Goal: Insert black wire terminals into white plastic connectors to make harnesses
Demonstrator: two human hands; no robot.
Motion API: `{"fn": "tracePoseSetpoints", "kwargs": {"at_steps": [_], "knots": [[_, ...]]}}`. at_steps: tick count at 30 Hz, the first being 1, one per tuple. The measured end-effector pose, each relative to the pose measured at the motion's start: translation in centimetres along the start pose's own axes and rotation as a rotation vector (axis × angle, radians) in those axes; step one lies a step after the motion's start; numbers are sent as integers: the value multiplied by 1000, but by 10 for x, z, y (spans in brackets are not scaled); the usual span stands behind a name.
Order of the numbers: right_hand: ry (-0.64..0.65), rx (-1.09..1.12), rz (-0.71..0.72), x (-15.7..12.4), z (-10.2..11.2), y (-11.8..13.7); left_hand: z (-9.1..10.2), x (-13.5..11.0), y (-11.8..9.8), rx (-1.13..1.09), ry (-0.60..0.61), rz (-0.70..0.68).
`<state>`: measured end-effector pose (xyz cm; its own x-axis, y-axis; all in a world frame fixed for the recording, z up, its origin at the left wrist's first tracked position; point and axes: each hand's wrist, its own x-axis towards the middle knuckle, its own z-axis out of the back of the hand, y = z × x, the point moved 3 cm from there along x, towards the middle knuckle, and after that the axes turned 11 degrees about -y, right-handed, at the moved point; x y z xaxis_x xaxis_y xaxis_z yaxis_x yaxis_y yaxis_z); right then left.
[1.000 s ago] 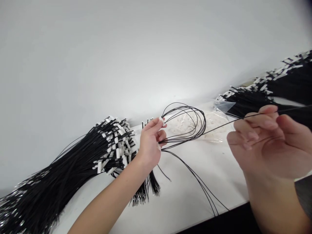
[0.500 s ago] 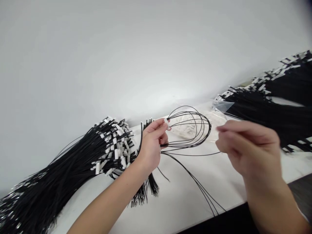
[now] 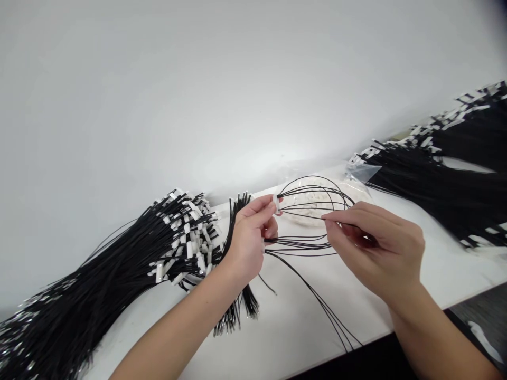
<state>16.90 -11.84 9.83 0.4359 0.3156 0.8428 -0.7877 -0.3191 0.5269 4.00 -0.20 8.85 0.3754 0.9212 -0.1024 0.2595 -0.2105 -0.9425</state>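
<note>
My left hand (image 3: 251, 235) is closed, thumb and finger pinching a small white connector (image 3: 276, 203) upright. Several thin black wires (image 3: 312, 189) run out of it to the right and loop back under. A second white connector (image 3: 263, 245), partly covered by the palm, sits at the lower end of the loop. From there a few loose wires (image 3: 312, 292) droop down to the right. My right hand (image 3: 376, 240) pinches a single black wire (image 3: 303, 214) a short way from the upper connector. Its curled fingers cover the loop's right end.
A clear plastic bag (image 3: 344, 187) of small white pieces lies behind the hands. A big pile of black wires with white connectors (image 3: 119, 274) spreads on the left, a small wire bundle (image 3: 249, 301) beside it. More wires (image 3: 447, 174) lie at right on the white table (image 3: 285, 338).
My right hand has moved left and in towards the loop, and now grips one wire close to the upper connector. The left hand has shifted slightly right with the connector.
</note>
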Motion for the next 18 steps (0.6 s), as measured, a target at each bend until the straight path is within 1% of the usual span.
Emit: {"fn": "tracePoseSetpoints", "kwargs": {"at_steps": [11,18], "knots": [[31,19,20,3,-3,1,1,1,0,-6,0,-1],[38,30,72,1,-2,2,0,1,0,1,-9,7]]}}
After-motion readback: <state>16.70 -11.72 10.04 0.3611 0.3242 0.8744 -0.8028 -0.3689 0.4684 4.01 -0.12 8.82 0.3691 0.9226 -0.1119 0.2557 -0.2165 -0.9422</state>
